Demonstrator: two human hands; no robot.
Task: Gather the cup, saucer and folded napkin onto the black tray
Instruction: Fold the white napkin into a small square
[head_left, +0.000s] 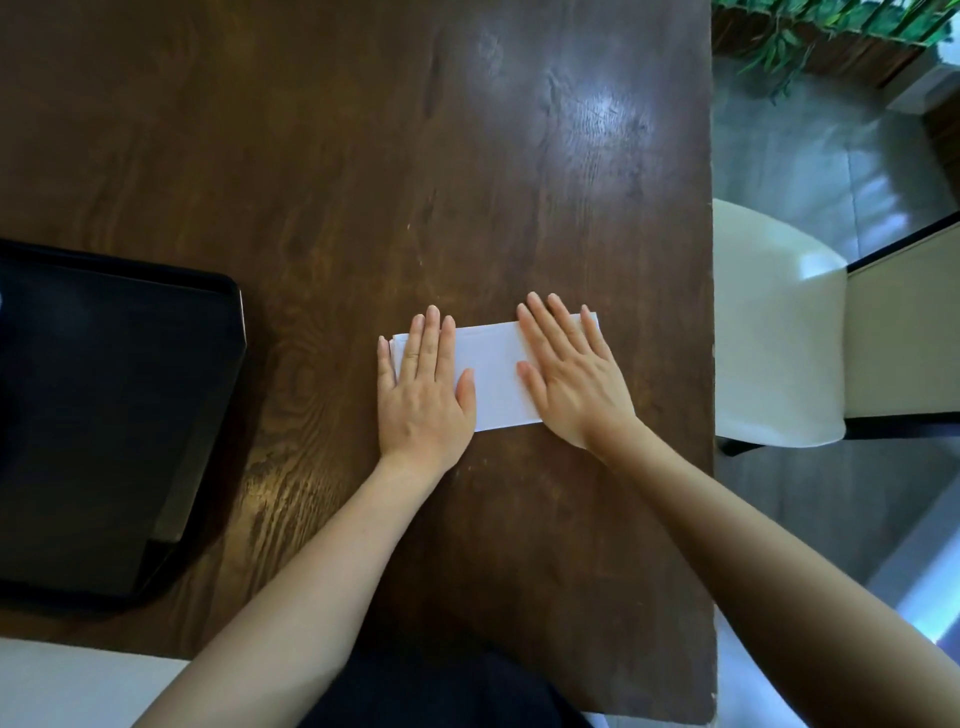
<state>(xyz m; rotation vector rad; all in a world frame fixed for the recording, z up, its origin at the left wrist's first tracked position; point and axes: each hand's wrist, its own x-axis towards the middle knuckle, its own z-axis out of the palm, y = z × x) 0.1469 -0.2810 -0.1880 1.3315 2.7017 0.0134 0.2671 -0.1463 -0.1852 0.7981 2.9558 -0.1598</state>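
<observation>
Fingers (434, 338) of both hands are laid flat and spread, gripping nothing: the left hand (423, 387) is pressed on the left end of the folded napkin (493, 376), the right hand (571, 376) on its right end, probably so that the fold is smoothed and kept from springing open. At the left edge of the bench (337, 156) the black tray (104, 415) is seen, well apart from the napkin, with bare wood between for a slide or carry. Near the napkin's right end the bench's right edge is met, and a white chair (774, 332) stands just beyond. No cup or saucer is shown.
</observation>
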